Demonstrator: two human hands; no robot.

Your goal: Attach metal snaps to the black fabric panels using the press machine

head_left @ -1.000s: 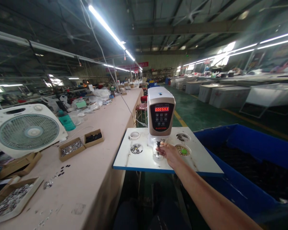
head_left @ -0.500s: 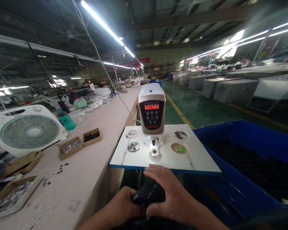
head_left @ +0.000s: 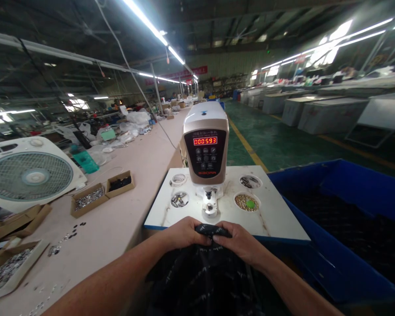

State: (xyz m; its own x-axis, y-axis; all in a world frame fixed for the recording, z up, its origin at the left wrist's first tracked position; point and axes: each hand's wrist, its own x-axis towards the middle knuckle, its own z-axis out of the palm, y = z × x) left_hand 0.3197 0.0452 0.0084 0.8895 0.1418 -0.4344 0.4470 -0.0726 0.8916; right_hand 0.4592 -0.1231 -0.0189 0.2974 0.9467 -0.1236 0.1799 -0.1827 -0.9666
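Note:
A black garment with small white lettering (head_left: 200,276) hangs down in front of me, its upper edge stretched between my hands. My left hand (head_left: 189,232) pinches that edge on the left, and my right hand (head_left: 235,239) grips it on the right, thumbs close together. Just beyond my fingers stands a snap-fastening machine (head_left: 206,145) with a red display reading 000593. Its small press head and lower die (head_left: 210,208) are a short way past the folded edge, apart from the cloth. What kind of garment it is, I cannot tell.
Around the machine, a white board (head_left: 164,215) has round wells of small metal parts, one with a green piece (head_left: 250,204). At right stands a blue bin (head_left: 316,173) with dark cloth. The long table at left holds a fan (head_left: 33,175) and parts boxes (head_left: 88,199).
My right hand, spread apart before, has closed on the cloth. Both hands have lifted the garment's edge up and forward toward the machine. The view has shifted slightly closer.

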